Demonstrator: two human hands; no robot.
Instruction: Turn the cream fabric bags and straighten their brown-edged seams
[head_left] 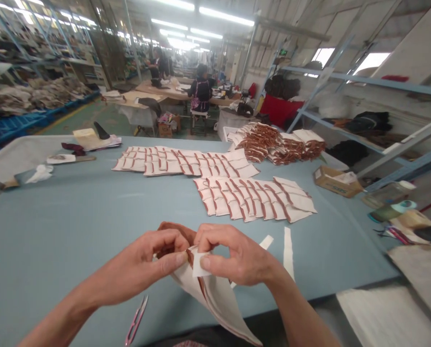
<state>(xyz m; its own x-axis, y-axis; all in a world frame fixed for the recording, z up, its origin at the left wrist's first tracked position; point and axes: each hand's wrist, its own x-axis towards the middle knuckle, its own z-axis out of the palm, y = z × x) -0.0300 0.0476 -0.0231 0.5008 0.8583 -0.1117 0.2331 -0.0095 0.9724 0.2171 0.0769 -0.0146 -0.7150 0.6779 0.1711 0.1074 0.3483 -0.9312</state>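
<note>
Between my hands is a cream fabric piece with brown edging (pixel 215 294), its lower end hanging over the table's front edge. My left hand (pixel 157 260) pinches the brown-edged upper part between thumb and fingers. With my right hand (pixel 229 255) I press a small white strip (pixel 201 265) against the same piece, thumb on top. Part of the fabric's brown side (pixel 177 229) shows behind my fingers. Thread snips with a pink handle (pixel 136 320) lie below my left hand. To the right are two loose white strips, one (pixel 288 250) longer in view than the other (pixel 266 242).
Two overlapping rows of cream and brown pieces (pixel 186 161) lie across the blue-grey table (pixel 74 231). Behind them is a heaped stack (pixel 262 142). A cardboard box (pixel 336 180) and a bottle (pixel 392 210) stand at right. A person (pixel 202 89) sits farther back.
</note>
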